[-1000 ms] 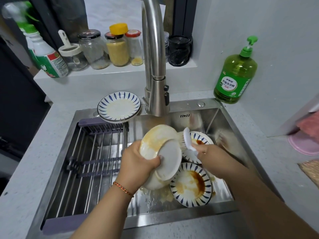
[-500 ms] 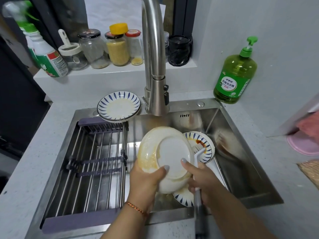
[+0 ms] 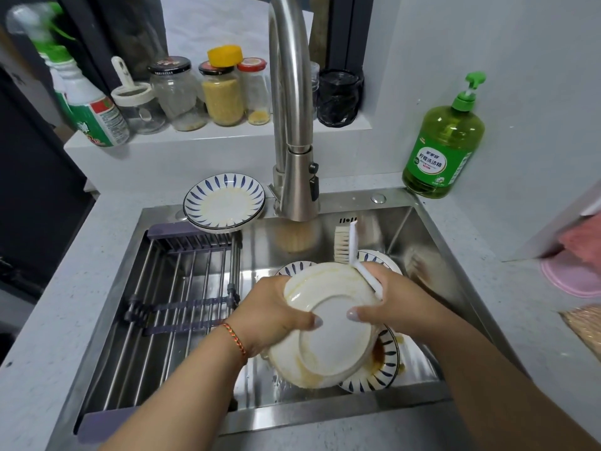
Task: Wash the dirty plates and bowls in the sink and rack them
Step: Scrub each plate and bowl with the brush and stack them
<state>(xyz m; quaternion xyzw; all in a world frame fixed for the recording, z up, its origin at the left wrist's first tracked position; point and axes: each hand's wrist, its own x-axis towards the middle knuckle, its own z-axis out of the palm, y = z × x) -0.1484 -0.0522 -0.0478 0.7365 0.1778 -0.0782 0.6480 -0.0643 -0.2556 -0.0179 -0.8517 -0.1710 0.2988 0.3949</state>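
my left hand grips the left edge of the white plate, fingers curled behind it and the thumb pressed on its underside. the plate is tilted up over the sink, bottom facing me, yellowish streaks along its rim. my right hand holds the right edge of that plate, thumb laid flat on the base, while the other fingers wrap the white handle of the scrub brush; the bristle head pokes up past the plate, bristles pointing left, toward the faucet. under the plate lie blue-patterned plates in the basin, one smeared with brown sauce. another blue-patterned plate sits at the back left corner of the sink, just beside the faucet base. the drying rack fills the left half of the sink. green dish soap bottle stands on the desk at the back right.
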